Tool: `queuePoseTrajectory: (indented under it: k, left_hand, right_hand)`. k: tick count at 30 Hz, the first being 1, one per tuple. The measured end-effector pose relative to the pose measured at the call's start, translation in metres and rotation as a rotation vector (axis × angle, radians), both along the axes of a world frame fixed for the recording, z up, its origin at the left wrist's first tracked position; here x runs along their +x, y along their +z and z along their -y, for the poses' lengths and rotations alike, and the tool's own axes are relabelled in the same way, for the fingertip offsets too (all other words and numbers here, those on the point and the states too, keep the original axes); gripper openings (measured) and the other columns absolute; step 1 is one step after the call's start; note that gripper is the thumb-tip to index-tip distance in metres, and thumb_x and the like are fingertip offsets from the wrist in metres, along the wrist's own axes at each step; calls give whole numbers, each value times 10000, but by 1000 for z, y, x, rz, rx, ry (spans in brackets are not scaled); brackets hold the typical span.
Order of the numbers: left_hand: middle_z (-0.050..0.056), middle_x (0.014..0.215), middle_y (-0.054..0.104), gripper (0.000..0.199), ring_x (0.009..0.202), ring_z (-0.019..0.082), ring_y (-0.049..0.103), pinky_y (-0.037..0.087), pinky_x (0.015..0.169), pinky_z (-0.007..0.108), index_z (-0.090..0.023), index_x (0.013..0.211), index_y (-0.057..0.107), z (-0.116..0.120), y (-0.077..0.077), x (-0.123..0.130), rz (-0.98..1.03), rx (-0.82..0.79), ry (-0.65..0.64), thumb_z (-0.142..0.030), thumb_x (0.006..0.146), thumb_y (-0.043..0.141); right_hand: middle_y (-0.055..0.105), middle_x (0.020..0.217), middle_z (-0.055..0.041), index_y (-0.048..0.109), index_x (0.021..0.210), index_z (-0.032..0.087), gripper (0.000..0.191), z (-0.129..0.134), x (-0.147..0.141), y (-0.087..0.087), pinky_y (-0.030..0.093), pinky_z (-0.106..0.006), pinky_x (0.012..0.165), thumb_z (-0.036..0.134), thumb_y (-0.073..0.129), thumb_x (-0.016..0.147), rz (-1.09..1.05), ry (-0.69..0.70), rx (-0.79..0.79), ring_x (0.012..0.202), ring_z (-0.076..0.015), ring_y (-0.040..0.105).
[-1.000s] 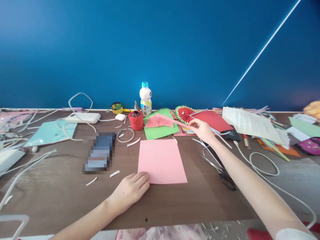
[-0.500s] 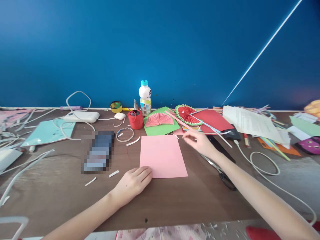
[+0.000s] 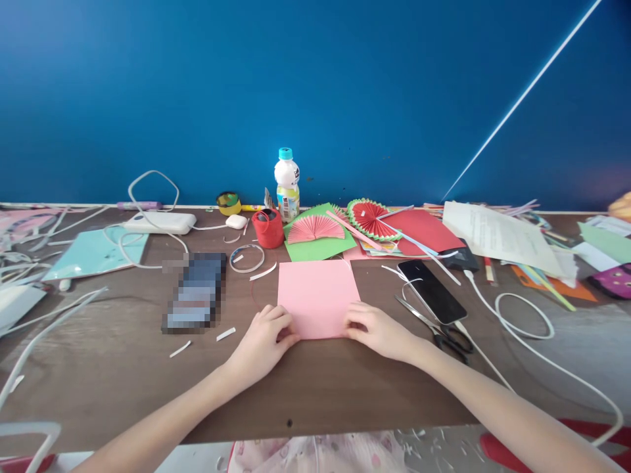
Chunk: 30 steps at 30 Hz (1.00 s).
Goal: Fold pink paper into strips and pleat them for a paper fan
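Note:
A square sheet of pink paper [image 3: 318, 295] lies on the brown table in front of me. My left hand [image 3: 271, 332] grips its near left corner, thumb and fingers pinched together. At the near right corner my right hand [image 3: 372, 328] pinches the paper in the same way. The sheet's near edge looks slightly raised between the two hands. Beyond it lie a pink folded paper fan [image 3: 316, 228] on green paper [image 3: 320, 250] and a round red-and-green pleated fan [image 3: 373, 220].
Scissors [image 3: 434, 327] and a black phone [image 3: 432, 291] lie to the right. On the left are a blurred-screen phone [image 3: 194, 291], a roll of tape [image 3: 247, 258] and a white power bank [image 3: 160, 223]. A bottle [image 3: 286, 184] and a red cup [image 3: 267, 228] stand at the back.
My right hand has come back from near the paper strips to the sheet's near right corner and closed on it. My left hand has changed from resting flat to pinching the left corner.

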<state>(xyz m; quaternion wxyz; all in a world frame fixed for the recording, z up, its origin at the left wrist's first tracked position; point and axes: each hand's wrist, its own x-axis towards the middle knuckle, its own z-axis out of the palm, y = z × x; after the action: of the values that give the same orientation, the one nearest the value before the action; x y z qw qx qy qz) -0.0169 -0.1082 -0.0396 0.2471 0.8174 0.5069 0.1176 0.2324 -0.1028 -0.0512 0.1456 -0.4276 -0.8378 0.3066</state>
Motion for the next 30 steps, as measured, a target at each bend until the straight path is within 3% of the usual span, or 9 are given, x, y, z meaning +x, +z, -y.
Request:
queuePoseTrajectory:
  k: [6,15,24,30]
  left_hand:
    - [27,792,523,151,811,183,436,367,776,338,-175,643,491,-9,5,2,-12,-124,-8,-232,783,494]
    - [38,853,477,140,860,191,429,372,832,352,-181,665,489,-11,11,3,-84,-168,-77,-220,789,436]
    - [32,838,439,223,819,197,398,339,755,393,-171,639,494,-11,0,-4,-223,-1,-54,-342,781,501]
    - [28,857,430,237,822,184,401,327,746,372,-164,635,492,-10,3,-15,-282,-18,-16,-344,789,501]
  right_hand:
    - [451,784,-13,478,635,176,222,5,-4,2,397,-260,703,185,485,856,100,-101,-33,796,-144,487]
    - [454,820,-25,450,644,177,240,3,-8,6,401,-266,700,187,438,883,222,-62,-1,777,-139,492]
    - [508,827,-33,450,670,197,228,7,-3,3,417,-293,693,300,506,866,304,-100,144,788,-169,508]
    - [508,832,-30,451,677,199,240,7,1,1,417,-310,707,347,529,850,313,-132,164,789,-174,489]
